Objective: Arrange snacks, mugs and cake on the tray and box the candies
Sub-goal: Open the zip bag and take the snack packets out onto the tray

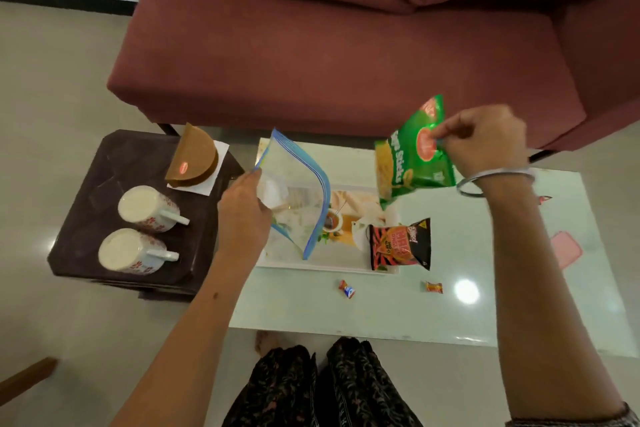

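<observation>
Snacks are mid-transfer over the glass tabletop (pixel 485 305). The right hand (pixel 485 142) holds a green snack-stick packet (pixel 412 159) in the air by its upper edge, grip clamped on the foil with thumb and fingers, so the packet hangs above the far right part of the white printed tray (pixel 332 269). The left hand (pixel 242 215) has its grip closed on one side of a clear zip bag (pixel 294 191) with a blue seal, holding it tilted up over the left half of the tray; it looks empty, and it is probably being kept clear of the tray while the packet comes down, though that is a guess.

A black and orange chip packet (pixel 400 243) already lies on the tray's right end, so placing the green one beside it seems the step in hand. Two wrapped candies (pixel 347 289) and (pixel 433 287) lie loose on the tabletop just in front of the tray, well apart from each other, not yet boxed; no box is visible.

On the dark side table (pixel 104 156) to the left wait two flowered mugs (pixel 149 208) and (pixel 131 250), handles pointing right, and a half-round brown cake (pixel 194 159) resting on a white napkin. These still need moving, so the task looks early.
</observation>
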`<action>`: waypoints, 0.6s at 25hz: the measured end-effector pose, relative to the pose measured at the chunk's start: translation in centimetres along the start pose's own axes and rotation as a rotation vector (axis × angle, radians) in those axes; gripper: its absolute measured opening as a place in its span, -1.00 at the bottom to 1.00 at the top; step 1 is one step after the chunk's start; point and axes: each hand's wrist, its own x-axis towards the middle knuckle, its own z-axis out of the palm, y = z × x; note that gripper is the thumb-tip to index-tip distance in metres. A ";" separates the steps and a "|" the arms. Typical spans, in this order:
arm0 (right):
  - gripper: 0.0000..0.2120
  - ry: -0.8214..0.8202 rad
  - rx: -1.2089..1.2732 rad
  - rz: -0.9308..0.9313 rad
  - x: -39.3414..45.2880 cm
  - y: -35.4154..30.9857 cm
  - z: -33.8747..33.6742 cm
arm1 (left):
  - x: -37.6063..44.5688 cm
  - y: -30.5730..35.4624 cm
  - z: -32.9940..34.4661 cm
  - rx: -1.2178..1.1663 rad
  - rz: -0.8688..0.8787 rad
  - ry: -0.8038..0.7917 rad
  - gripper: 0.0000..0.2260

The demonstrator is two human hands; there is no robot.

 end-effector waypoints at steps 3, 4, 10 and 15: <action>-0.80 -0.112 -0.079 0.073 1.3 4.2 7.0 | 0.3 -0.4 0.1 -0.018 -0.004 0.009 -0.56; -0.81 -0.151 -0.096 0.101 1.7 5.6 9.3 | 0.3 -0.4 0.3 -0.022 0.001 0.006 -0.57; -0.81 -0.277 -0.012 0.291 4.1 13.0 18.5 | 0.5 -0.3 1.8 -0.028 0.053 -0.018 -0.55; -0.84 -0.380 0.009 0.507 5.1 17.2 21.7 | 0.5 0.1 3.0 -0.052 0.072 -0.038 -0.58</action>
